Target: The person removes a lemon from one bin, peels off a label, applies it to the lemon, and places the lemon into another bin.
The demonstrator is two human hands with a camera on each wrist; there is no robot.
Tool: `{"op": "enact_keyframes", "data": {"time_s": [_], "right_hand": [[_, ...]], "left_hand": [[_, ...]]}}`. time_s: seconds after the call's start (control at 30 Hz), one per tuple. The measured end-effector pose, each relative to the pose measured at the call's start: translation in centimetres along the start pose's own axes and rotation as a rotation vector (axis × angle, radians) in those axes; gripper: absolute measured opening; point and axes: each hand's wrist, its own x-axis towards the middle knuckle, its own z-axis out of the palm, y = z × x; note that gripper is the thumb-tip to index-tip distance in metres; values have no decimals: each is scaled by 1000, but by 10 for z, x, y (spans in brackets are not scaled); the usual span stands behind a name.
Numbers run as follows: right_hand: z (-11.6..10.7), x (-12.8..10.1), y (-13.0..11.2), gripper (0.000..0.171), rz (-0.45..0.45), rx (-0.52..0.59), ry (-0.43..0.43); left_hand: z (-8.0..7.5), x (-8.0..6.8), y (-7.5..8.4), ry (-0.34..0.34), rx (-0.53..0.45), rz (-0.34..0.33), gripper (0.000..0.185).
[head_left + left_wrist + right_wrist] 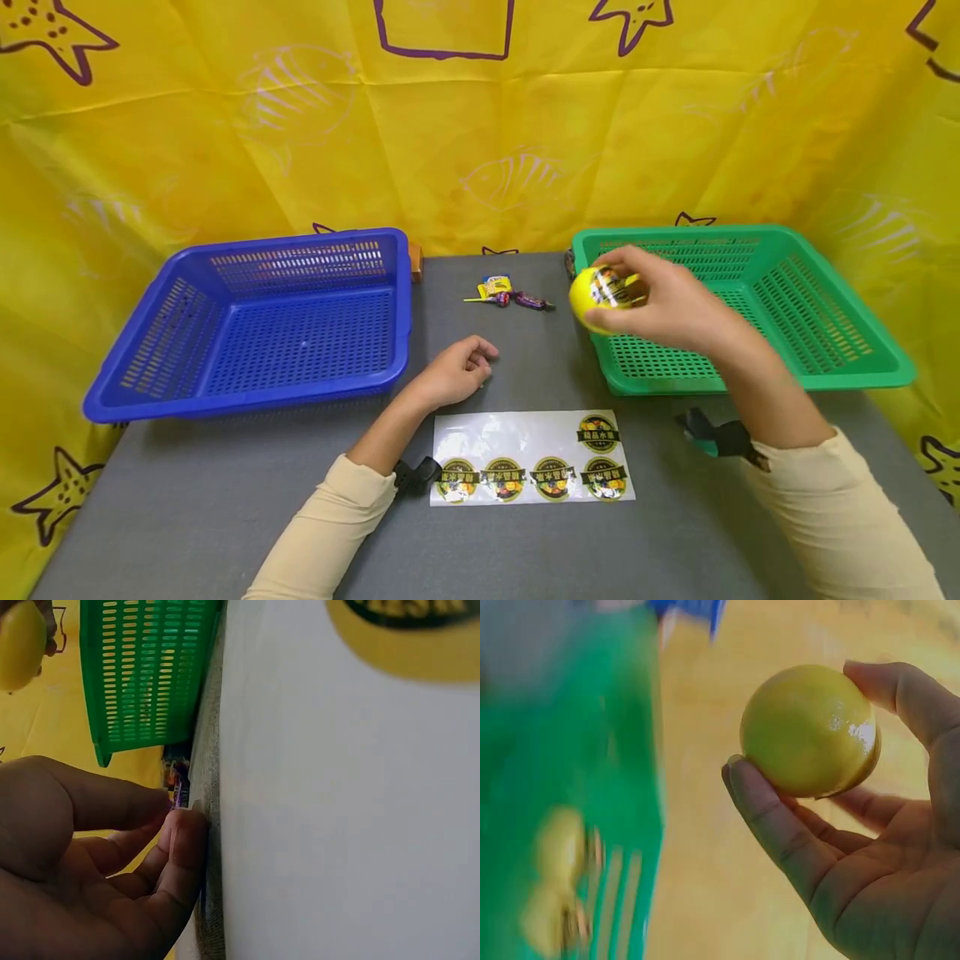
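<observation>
Lemon, yellow, stickered: gripped between fingers and thumb of the right hand, held above the near-left corner of the green basket. Nearest the viewer, a sticker sheet with five round fruit labels lies flat on the grey table. Just beyond it, the left hand rests on the table, fingers loosely curled, holding nothing. Mid-table: wrapped candies. Left: blue basket. Behind: yellow cloth backdrop printed with starfish and fish.
</observation>
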Motion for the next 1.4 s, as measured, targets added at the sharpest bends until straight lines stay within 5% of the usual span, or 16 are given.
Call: {"op": "enact_keyframes", "data": {"time_s": [0.2,0.37,0.63,0.9,1.4], "right_hand": [[-66,36,54,72,174,-122,36],[-87,51,104,77,282,-165,-43],[-68,61,145,78,416,-196,-200],[-56,63,145,79,448,-215,-170],[-59,64,155,97,424,-239,-240]], "left_hand": [[0,1,0,35,94,16,11],[0,1,0,11,128,14,10],[-1,0,0,1,163,25,9],[-2,-2,2,1,154,34,8],[-2,-3,0,-4,168,43,9]]}}
